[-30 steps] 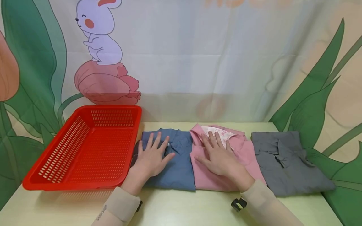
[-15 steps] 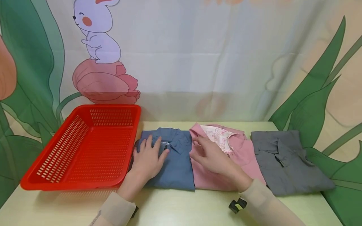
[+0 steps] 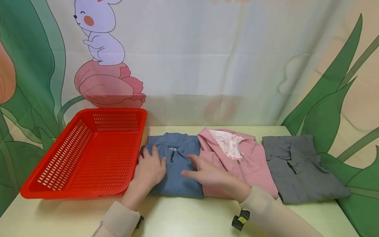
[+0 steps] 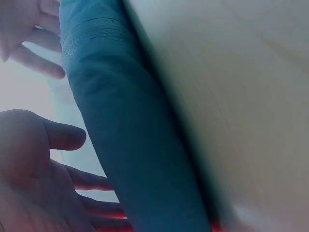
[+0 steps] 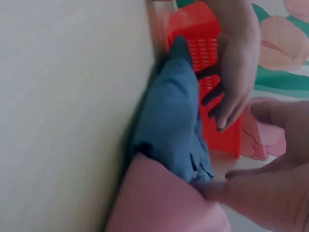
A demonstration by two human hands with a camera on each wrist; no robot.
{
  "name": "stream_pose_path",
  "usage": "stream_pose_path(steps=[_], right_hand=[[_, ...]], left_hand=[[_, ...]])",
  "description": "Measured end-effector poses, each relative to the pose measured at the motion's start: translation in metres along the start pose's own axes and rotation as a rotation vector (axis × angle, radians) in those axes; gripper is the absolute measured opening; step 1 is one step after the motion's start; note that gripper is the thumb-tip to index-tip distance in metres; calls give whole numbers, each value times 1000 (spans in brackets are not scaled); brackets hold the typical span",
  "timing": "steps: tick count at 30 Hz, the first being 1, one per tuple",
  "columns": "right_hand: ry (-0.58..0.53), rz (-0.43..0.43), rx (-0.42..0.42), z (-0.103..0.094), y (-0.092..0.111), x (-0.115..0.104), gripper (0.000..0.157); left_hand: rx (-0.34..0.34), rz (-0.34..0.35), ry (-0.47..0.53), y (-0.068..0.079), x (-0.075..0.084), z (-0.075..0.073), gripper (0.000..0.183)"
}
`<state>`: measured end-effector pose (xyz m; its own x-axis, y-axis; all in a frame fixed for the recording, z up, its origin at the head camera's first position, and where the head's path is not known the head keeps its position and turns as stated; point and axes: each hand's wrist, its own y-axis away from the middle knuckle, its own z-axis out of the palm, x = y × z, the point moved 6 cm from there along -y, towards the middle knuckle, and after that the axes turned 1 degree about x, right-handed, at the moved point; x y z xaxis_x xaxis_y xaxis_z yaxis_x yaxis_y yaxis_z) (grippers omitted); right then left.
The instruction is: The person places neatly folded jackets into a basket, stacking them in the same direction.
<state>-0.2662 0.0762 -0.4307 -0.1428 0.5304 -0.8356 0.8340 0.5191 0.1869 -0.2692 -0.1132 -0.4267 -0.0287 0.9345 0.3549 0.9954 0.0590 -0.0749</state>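
Three folded garments lie side by side on the table. My left hand [image 3: 150, 168] is over the left part of the blue garment [image 3: 185, 177], close to the basket, with its fingers loosely spread. Between the blue garment and the pink garment [image 3: 260, 168] is my right hand [image 3: 207, 171], its thumb and fingers apart and nothing held. The pink one has a white printed lining at its neck; a dark zip pull shows on the blue one. In the left wrist view both hands stand beside the blue garment's edge. A grey garment [image 3: 308, 181] lies at the far right.
A red plastic basket [image 3: 97, 194] with slotted walls stands left of the blue garment, close against it. Behind the pale table [image 3: 177, 217] hangs a printed curtain [image 3: 189, 65] with a rabbit and flowers. A dark item peeks out between basket and blue garment.
My right hand has lifted off the pink garment and moved left toward the blue one. The left hand has drifted slightly left and its fingers have relaxed. The garments lie where they were.
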Motion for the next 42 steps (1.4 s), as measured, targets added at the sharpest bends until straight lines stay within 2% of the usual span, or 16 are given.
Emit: stream_pose_path(steps=[5,12,16,21,30,33,37,40,42], right_hand=[[-16,89,45,8,-7,4,77],[-126,222,175,14,-14,5,80],[-201,270,243,14,-18,5,83],[-277,300,252,7,-19,3,86],[-437,373,248,1,-30,11,83],[-415,378,247,0,-33,10,77],[-269,354,255,2,-34,5,69],[-209,329,254,6,-34,2,73],[-227,317,254,9,-34,1,79]], left_hand=[[-31,-36,-17,-2,-1,3,66],[-53,-66,17,-8,-3,7,65],[-75,-90,37,-12,-5,10,66],[-118,-140,55,-14,-12,13,68],[-107,-200,102,-15,-19,16,66],[-110,-221,102,-16,-21,18,66],[-122,-231,104,-17,-22,19,68],[-129,-237,116,-17,-22,19,69],[-133,-241,121,-16,-22,19,69]])
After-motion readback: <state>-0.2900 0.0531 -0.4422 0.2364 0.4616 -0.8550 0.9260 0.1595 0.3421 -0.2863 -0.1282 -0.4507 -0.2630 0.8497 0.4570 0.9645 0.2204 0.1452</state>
